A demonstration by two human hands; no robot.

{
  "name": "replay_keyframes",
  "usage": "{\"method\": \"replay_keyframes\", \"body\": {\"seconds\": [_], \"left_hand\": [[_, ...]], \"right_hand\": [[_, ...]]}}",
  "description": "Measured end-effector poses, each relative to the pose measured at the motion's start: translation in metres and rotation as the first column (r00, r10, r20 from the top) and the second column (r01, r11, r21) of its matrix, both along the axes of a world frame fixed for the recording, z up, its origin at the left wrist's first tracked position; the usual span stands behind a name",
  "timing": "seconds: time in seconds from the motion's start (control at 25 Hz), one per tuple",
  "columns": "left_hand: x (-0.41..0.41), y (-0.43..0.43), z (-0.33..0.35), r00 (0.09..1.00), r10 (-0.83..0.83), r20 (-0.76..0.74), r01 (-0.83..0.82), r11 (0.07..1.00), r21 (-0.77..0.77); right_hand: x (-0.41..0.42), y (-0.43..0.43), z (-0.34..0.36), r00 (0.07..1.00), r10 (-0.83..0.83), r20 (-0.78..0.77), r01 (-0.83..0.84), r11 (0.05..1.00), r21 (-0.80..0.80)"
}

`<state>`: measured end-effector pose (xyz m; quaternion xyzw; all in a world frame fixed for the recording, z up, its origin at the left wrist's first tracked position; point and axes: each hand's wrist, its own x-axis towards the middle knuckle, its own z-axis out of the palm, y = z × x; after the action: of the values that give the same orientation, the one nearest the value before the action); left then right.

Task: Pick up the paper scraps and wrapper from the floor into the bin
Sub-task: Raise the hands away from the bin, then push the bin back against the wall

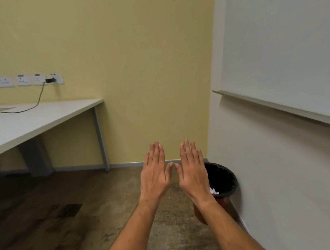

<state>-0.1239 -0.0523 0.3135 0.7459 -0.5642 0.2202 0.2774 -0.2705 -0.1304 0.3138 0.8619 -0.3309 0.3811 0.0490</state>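
Note:
Both hands are held out flat in front of me, backs up, thumbs touching at the tips. My left hand (154,171) and my right hand (193,170) hold nothing, fingers extended side by side. A red bin (224,200) with a black liner (225,177) stands in the corner by the right wall, partly hidden behind my right wrist. White crumpled paper (214,191) with a bit of red shows inside the bin. I see no scraps or wrapper on the visible floor.
A white desk (36,120) with grey legs stands at the left against the yellow wall, a cable (38,101) running to wall sockets (24,80). A whiteboard ledge (278,105) juts from the right wall. Brown floor (60,216) spreads before me.

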Motion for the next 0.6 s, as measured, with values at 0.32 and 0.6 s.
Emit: {"method": "replay_keyframes", "body": {"seconds": [0.32, 0.6], "left_hand": [[-0.009, 0.012, 0.021, 1.0, 0.009, 0.018, -0.009, 1.0, -0.006], [-0.018, -0.049, -0.084, 0.874, 0.113, -0.473, 0.046, 0.949, 0.312]], "right_hand": [[-0.035, 0.007, 0.0, 0.983, -0.183, -0.028, 0.184, 0.981, 0.067], [-0.068, -0.066, -0.111, 0.868, -0.497, 0.026, 0.359, 0.662, 0.658]]}}
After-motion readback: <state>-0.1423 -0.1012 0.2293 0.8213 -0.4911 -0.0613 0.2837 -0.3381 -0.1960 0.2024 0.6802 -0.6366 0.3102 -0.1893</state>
